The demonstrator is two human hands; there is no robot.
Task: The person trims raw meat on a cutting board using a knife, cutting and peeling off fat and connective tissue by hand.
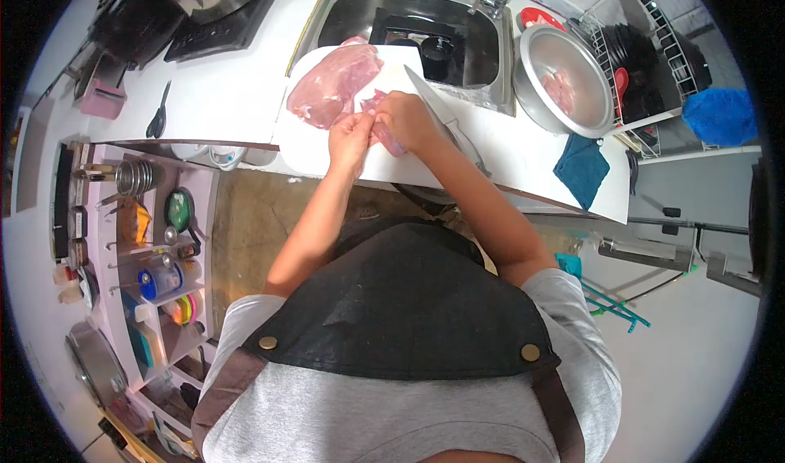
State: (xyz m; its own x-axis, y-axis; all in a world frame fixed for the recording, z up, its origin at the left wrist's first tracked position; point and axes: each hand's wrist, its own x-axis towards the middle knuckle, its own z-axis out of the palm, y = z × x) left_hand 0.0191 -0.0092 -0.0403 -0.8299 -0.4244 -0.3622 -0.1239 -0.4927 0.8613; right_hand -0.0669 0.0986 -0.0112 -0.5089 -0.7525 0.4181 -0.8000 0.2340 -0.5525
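Both my hands are on a small piece of meat, held over the right side of the board, just above the centre of the frame. My left hand pinches its near end, thumb and fingers drawn together; my right hand curls over it, though I cannot tell how its hidden fingers grip. The big cut lies on the board, up and left of my hands, held by neither. I judge the step to be working the small piece by hand, perhaps pulling or parting it. The knife lies just right of my right hand, so a cut would call for freeing that hand first. Setting the piece in the bowl, upper right, would call for a reach past the knife.
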